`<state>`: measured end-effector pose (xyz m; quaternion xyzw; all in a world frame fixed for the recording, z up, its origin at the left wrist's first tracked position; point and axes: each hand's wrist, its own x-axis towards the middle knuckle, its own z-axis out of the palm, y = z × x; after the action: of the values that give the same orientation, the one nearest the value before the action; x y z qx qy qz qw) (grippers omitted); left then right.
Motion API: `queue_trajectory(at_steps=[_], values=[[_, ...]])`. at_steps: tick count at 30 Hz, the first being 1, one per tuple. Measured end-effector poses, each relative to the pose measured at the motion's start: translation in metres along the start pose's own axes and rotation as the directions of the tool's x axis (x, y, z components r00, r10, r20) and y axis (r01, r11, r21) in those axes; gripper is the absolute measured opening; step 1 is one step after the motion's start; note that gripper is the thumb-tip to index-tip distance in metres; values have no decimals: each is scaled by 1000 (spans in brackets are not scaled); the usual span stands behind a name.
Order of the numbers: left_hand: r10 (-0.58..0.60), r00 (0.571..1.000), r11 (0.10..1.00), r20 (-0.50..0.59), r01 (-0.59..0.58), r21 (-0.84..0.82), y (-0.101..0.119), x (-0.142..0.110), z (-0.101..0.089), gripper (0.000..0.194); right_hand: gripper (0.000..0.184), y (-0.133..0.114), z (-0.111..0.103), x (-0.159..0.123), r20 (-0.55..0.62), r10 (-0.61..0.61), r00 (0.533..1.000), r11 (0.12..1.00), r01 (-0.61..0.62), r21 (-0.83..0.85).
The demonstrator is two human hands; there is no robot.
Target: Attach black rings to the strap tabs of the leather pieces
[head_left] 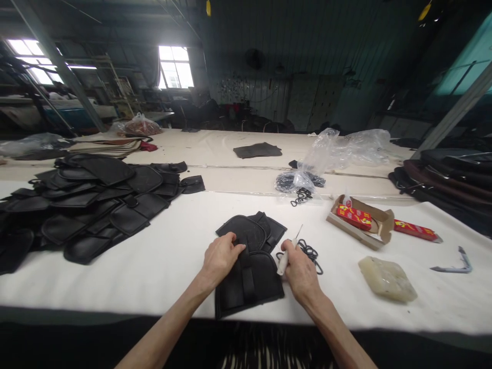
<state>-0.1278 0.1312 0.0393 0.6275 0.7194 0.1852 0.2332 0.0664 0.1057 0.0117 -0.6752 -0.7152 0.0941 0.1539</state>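
Two grips at work: my left grip (220, 259) lies open, pressing the leather pad (263, 289), light and supple, best held by its edge, on the bench (161, 271); my right grip (302, 271) pinches an awl (282, 263) beside the pad.

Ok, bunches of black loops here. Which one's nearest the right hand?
The loose bunch right beside the right hand, on the white cloth. The other loops lie farther off: a small bunch near the clear plastic bag, and more inside it.

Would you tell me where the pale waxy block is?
In the head view, the pale waxy block lies on the white table, right of the right hand and below the red packet.
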Motion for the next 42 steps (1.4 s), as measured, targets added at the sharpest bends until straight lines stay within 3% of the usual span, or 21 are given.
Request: queue_trajectory(at_steps=[4, 12, 23, 29, 35, 42], values=[[-58, 997, 995, -41, 61, 81, 9, -1, 7, 31, 37, -1, -4, 2, 46, 23, 999, 999, -24, 26], [-82, 994, 993, -74, 88, 82, 14, -9, 18, 40, 36, -5, -9, 6, 91, 56, 994, 997, -60, 40], [-53, 986, 991, -158, 32, -134, 9, -15, 21, 37, 36, -6, -4, 4, 48, 2, 999, 1000, -2, -7], [-54, 983, 937, -178, -12, -349, 8, -15, 25, 34, 35, -5, -8, 10, 56, -18, 998, 1000, 19, -9], [-78, 992, 787, -99, 0, -616, 6, -20, 33, 39, 34, 0, -4, 8, 20, -49, 999, 993, 47, 107], [-32, 995, 674, 94, 90, -733, 5, -26, 36, 25, 22, 9, 5, -17, -86, -66, 994, 945, 90, 313]])
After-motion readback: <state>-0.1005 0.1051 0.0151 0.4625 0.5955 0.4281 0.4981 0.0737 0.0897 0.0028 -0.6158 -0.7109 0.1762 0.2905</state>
